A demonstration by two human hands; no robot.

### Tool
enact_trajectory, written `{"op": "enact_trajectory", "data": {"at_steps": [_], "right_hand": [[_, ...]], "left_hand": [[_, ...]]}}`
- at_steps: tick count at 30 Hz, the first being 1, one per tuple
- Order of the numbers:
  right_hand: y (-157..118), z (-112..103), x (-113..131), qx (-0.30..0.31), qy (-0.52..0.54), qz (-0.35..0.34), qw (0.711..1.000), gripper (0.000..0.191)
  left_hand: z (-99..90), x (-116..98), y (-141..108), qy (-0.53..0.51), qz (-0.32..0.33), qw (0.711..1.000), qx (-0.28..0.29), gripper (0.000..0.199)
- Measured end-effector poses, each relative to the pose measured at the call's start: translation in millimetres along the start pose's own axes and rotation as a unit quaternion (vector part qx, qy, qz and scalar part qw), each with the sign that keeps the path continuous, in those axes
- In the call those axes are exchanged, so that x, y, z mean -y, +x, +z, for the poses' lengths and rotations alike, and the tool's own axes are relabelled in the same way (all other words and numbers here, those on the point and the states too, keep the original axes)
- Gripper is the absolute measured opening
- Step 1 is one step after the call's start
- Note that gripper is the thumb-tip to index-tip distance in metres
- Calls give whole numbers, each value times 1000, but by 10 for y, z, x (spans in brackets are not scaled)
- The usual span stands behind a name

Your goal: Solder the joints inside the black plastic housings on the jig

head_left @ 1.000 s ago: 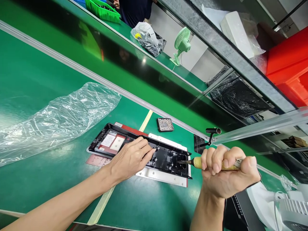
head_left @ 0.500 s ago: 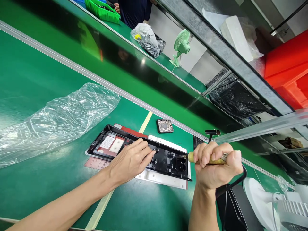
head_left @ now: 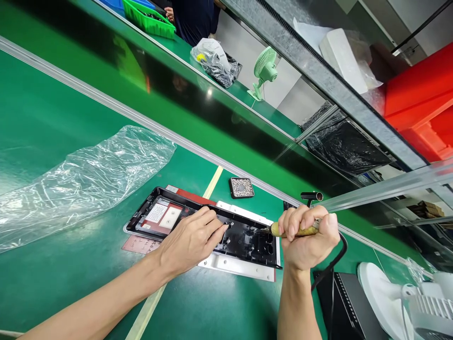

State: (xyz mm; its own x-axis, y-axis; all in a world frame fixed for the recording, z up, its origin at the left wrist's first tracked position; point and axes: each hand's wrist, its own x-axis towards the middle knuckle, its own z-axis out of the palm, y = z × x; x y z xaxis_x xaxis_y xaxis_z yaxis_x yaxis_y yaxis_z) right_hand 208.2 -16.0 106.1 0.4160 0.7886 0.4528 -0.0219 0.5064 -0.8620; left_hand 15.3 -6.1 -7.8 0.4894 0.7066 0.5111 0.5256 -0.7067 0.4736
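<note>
My right hand [head_left: 308, 236] is wrapped round the wooden handle of a soldering iron [head_left: 276, 229], from which a black cord trails down. The iron's metal tip points left into the right part of a long black plastic housing [head_left: 237, 241]. My left hand [head_left: 194, 238] rests over the middle of that housing, its thumb and fingers pinched together near a small post. Whatever it may hold is too small to make out. Under the housing lies a white fixture [head_left: 240, 267] on a reddish board [head_left: 138, 244]. Behind them sits a small black tray [head_left: 242, 187] of tiny metal parts.
A clear plastic bag [head_left: 88, 179] covers the left of the green bench [head_left: 198, 311]. Metal rails run along the back, with a black tube [head_left: 311, 196] by my right hand. A black panel [head_left: 345, 302] and white fan [head_left: 385, 297] stand right. Another person [head_left: 194, 19] is beyond.
My right hand has shifted a little to the left with the soldering iron, its tip reaching further into the housing. My left hand stays in its place.
</note>
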Motion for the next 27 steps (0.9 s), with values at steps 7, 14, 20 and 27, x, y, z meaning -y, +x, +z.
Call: {"op": "enact_trajectory", "data": {"at_steps": [7,14,20,27], "right_hand": [[44,5,-57,33,30,39,998,47],[44,-83,-127,76,10,58,995,42],[48,-76,-105,102,-30,7,994,45],[86,-130,-19,114,-87,-59,988,47]], "left_hand": [[-6,-2,8,-32,-9,999,-6,26],[-22,26,-52,-70,-29,997,10,24],[-171,-187,155,-146,-93,984,40,27],[-210,-583,771,-265,-139,952,58,47]]}}
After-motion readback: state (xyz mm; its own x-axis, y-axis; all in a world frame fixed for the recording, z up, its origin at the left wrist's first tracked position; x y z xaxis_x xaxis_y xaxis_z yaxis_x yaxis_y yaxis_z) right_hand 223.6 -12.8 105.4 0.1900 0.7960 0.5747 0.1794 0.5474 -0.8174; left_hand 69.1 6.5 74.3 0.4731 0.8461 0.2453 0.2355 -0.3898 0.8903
